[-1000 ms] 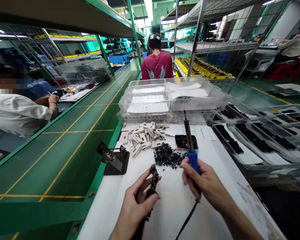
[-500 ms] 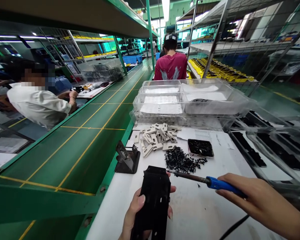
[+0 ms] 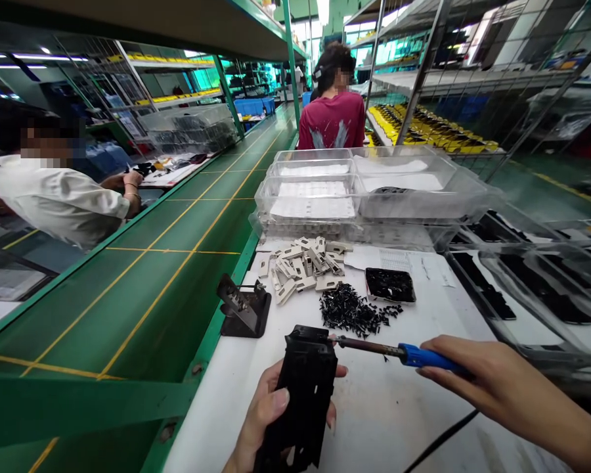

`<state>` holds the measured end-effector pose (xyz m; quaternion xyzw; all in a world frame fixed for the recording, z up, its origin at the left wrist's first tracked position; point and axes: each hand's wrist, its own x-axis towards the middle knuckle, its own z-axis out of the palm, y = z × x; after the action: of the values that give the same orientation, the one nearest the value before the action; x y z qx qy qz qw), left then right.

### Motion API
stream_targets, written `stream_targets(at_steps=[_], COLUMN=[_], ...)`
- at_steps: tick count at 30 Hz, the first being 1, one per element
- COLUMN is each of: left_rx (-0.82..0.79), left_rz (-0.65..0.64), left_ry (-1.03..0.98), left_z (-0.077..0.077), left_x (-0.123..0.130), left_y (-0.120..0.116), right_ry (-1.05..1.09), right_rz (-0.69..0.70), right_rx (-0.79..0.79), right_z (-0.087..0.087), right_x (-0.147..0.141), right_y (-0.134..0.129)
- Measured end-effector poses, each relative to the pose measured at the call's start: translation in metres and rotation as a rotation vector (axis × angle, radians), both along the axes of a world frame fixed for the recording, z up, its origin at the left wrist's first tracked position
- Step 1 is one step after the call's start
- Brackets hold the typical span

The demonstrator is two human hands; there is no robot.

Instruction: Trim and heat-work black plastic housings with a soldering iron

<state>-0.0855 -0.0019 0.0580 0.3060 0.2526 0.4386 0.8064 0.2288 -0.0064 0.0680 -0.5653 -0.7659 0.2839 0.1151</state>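
Observation:
My left hand [image 3: 268, 407] is wrapped round a black plastic housing [image 3: 303, 394], thumb on its face and fingertips showing at its right side. In my right hand [image 3: 477, 368] is a soldering iron [image 3: 374, 348] with a blue handle and a dark cable. The iron's tip lies at the upper right edge of the housing; whether it touches is too small to tell. Just beyond are a heap of small black parts [image 3: 352, 309], a pile of light grey plastic pieces [image 3: 303, 263] and a small tray of black bits [image 3: 390, 285]. A metal iron stand [image 3: 243, 305] sits on the left.
Clear plastic trays [image 3: 305, 190] are stacked at the table's far end. More trays with black panels [image 3: 487, 286] stand on the right. A green conveyor belt [image 3: 177, 230] runs along the left. One person [image 3: 332, 121] sits ahead; another person [image 3: 59, 190] works across the belt.
The view has shifted slightly, moving the table items a little left and up. The housing's top looks tilted more toward me. The iron's tip stays by its upper right edge.

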Motion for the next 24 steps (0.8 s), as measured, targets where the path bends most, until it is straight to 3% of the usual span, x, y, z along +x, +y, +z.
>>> stream_targets(at_steps=[24], left_rx=[-0.022], left_rz=[-0.054], left_ry=[0.034], left_z=[0.0065], left_x=[-0.0011], left_y=[-0.004], right_ry=[0.003], right_rz=[-0.004], right_rx=[0.018], right_z=[0.0035], right_x=[0.0018], right_y=[-0.0064])
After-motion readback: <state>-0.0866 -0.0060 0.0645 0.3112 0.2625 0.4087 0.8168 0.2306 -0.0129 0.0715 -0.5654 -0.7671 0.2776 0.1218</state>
